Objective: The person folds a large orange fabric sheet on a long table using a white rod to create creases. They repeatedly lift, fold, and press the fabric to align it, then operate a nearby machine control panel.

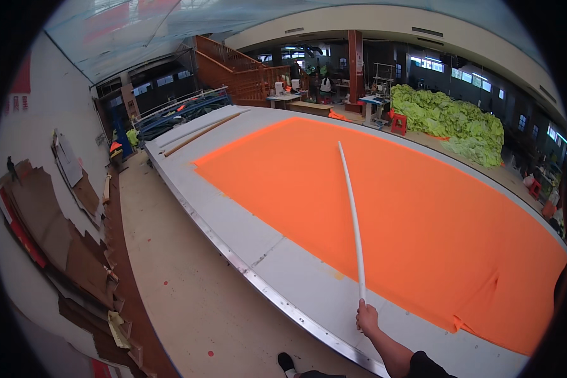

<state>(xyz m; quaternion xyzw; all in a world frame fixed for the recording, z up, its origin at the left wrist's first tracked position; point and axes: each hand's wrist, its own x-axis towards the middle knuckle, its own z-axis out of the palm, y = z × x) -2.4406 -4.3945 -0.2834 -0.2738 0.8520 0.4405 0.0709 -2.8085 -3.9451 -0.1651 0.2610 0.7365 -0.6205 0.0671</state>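
Note:
My right hand (366, 317) is closed round the lower end of a long white pole (353, 214). The pole reaches away from me over a large sheet of orange fabric (397, 201) and bows slightly along its length. Spread on a long grey table (309, 271), the fabric is mostly smooth, with a fold (479, 302) at its near right part. My right forearm passes over the table's near edge. My left hand is out of the picture.
A wooden stick (201, 133) lies at the table's far left end. Cardboard pieces (50, 220) lean on the left wall. Beyond the table are a heap of yellow-green fabric (447, 120), a red stool (399, 123), sewing tables and a wooden staircase (233, 72).

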